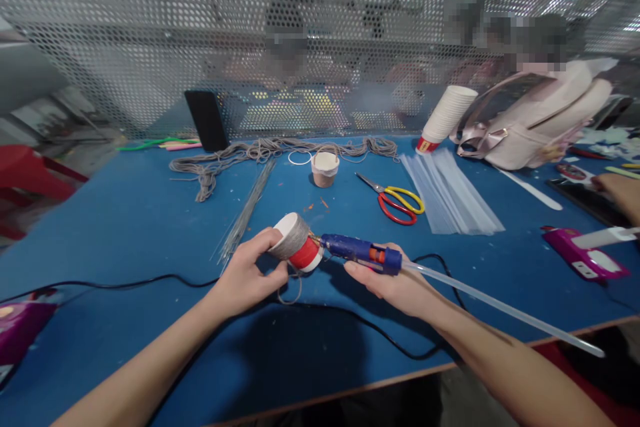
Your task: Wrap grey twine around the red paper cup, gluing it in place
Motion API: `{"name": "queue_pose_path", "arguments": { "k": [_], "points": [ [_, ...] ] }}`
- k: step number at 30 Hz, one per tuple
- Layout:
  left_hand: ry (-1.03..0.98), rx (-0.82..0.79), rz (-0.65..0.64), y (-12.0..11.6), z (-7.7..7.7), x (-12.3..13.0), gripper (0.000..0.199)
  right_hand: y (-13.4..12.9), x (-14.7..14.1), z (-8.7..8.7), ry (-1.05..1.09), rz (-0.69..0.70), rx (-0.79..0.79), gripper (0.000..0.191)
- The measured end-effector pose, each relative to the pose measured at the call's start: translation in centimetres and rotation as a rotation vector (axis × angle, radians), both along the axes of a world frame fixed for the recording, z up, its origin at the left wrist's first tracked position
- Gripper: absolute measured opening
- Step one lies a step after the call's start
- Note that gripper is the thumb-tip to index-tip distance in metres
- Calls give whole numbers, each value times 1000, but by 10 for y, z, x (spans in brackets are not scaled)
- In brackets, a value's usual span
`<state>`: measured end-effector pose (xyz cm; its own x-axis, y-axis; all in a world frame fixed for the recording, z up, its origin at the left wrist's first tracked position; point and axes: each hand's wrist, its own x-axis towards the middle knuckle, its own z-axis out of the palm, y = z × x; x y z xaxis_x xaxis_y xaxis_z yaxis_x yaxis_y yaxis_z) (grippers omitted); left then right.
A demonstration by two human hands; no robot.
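My left hand (253, 275) grips a paper cup (297, 244) tilted on its side, its open mouth toward the upper left. Grey cord is wound around the cup near the mouth, and red and white surface shows toward its base. A loose end of cord (299, 290) curls below it. In my right hand (395, 283) is a blue glue gun (357, 251), its nozzle at the cup's side by the edge of the cord. A long clear glue stick (505, 307) sticks out of the gun's back end.
Red-and-yellow scissors (395, 203), a small wrapped cup (325, 170), grey cord (270, 147), thin wires (250, 207) and clear strips (450, 193) lie ahead. Stacked cups (447, 117) and a bag (545, 120) stand back right. Another person's hand (620, 193) is far right. A black cable (370, 327) crosses nearby.
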<state>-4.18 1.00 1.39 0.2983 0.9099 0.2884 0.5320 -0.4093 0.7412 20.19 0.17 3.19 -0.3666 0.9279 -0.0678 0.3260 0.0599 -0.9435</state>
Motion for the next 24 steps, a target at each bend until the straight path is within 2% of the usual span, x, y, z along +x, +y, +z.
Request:
{"name": "queue_pose_path", "arguments": {
  "k": [8, 16, 24],
  "points": [
    [-5, 42, 21, 0, 3, 3, 7, -6, -6, 4, -25, 37, 62, 37],
    [53, 67, 130, -1, -1, 9, 7, -10, -11, -4, -97, 83, 186, 36],
    [81, 62, 186, -4, -1, 12, 8, -11, -13, -11, -153, 118, 283, 36]
  ]
}}
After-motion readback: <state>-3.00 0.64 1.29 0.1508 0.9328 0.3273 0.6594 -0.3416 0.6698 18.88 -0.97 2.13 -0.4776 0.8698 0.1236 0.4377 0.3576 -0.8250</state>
